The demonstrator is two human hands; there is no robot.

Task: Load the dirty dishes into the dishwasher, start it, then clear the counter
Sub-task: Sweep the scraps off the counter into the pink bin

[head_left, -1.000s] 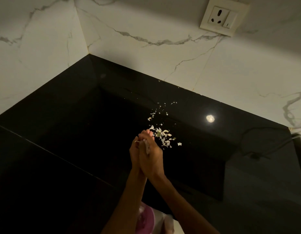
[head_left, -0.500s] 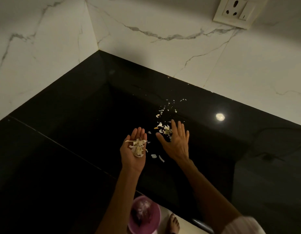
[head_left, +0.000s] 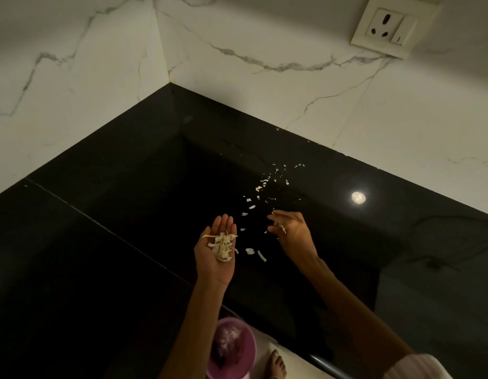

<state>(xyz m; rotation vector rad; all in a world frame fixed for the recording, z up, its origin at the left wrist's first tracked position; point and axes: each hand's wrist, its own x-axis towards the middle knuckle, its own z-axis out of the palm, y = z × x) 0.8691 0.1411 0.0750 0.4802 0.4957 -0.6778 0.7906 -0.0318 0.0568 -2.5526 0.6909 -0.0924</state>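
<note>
My left hand hovers palm up over the black counter, fingers straight, with a small heap of pale vegetable peelings lying in the palm. My right hand is to its right, low over the counter, fingers curled and pinching a few pale scraps. More pale scraps lie scattered on the counter beyond and between both hands.
A pink bin with dark waste inside stands on the floor below the counter edge, beside a bare foot. White marble walls meet in the corner behind. A wall socket is at the upper right.
The hands were pressed together a second ago, then parted. The left palm turned up with peelings in it. The right hand went from flat on the scraps to curled, pinching some.
</note>
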